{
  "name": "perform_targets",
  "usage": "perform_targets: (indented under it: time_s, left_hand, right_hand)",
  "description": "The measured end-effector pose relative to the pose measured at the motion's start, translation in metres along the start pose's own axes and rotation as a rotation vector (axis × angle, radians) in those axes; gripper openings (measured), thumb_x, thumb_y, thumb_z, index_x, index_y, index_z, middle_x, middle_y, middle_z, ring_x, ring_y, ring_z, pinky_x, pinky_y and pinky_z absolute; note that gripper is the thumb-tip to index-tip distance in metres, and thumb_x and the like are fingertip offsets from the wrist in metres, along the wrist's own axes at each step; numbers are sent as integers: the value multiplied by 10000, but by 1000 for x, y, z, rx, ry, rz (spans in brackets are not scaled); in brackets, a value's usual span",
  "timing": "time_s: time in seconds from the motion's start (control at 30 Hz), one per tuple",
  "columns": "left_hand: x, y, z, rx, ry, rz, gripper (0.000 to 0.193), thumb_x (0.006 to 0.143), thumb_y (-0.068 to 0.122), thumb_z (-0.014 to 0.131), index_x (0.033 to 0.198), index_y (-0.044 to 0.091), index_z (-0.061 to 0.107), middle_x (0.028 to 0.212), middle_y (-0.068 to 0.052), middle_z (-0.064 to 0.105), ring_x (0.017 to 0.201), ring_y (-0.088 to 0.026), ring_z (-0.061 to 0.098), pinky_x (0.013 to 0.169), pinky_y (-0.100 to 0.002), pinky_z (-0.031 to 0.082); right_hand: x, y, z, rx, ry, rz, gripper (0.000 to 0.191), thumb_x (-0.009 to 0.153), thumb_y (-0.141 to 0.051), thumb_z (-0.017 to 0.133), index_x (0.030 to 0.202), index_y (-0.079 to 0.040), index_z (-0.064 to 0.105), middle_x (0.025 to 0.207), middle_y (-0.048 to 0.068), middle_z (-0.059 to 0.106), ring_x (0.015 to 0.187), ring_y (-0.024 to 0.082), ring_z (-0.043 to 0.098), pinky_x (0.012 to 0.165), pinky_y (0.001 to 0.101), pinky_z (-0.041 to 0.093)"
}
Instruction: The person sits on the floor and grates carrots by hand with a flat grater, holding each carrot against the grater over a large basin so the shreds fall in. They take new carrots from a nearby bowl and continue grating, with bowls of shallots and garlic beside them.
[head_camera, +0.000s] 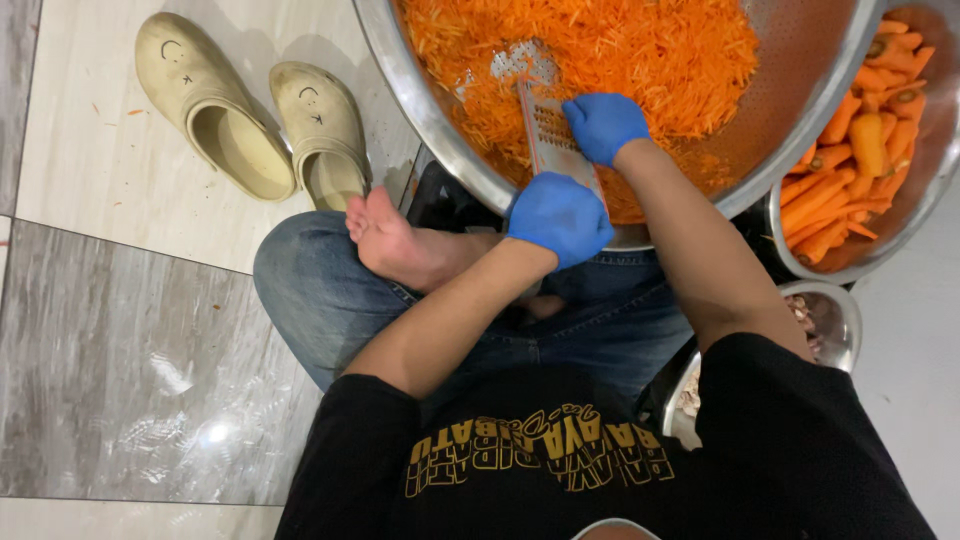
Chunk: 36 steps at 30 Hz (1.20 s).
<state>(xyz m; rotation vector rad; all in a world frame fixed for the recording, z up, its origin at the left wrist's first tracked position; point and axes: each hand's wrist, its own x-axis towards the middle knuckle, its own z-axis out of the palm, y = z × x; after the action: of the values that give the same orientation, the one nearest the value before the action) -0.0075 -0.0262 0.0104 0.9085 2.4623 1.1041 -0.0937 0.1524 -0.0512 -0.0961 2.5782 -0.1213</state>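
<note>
I sit cross-legged on the floor. A flat metal grater (543, 130) leans into a large steel bowl (420, 110) full of shredded carrot (600, 50). My left hand (558, 217), in a blue glove, grips the grater's near end at the bowl's rim. My right hand (604, 126), also in a blue glove, is closed and pressed against the grater's face; whatever it holds is hidden under the fingers.
A second steel bowl (930, 180) at the right holds several peeled whole carrots (850, 160). A smaller steel bowl (840, 320) sits beside my right arm. A pair of beige clogs (250, 115) stands on the tiled floor at the left, next to my bare foot (400, 245).
</note>
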Motion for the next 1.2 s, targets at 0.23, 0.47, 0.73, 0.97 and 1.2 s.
perform_targets:
  time_s: [0.23,0.47,0.73,0.97,1.2]
  left_hand:
    - [0,0,12,17,60,-23,288,798,320,609,682,110,769,707,-158,721,657,-354,693,668,-501,528]
    - [-1,-1,9,-20,18,25,310,793,351,610,660,124,774,702,-154,721,649,-355,694,664,-507,527]
    - [0,0,7,8,66,5,296,789,350,615,662,129,767,689,-150,717,653,-344,698,682,-496,531]
    - [-2,-1,10,4,36,25,305,800,345,607,652,131,766,688,-151,715,648,-359,688,663,-515,525]
    - [1,1,5,-15,106,-5,299,794,340,582,688,125,761,701,-146,717,642,-352,695,652,-502,539]
  right_hand:
    - [-45,10,3,343,-142,27,386,1019,-397,469,1008,-89,701,932,238,717,888,443,684,836,541,536]
    - [11,4,14,97,30,23,479,1082,-434,450,1005,-50,726,1054,266,690,972,490,635,859,587,491]
    - [-15,8,4,288,-302,55,443,993,-455,454,1082,-110,718,984,230,744,934,425,717,884,522,546]
    - [14,-4,5,94,-58,57,464,1043,-459,453,1037,-106,753,1079,229,704,987,481,638,867,579,499]
    - [-16,-15,-7,55,-127,-36,458,1024,-445,455,1004,-104,761,1061,245,704,979,474,652,865,584,503]
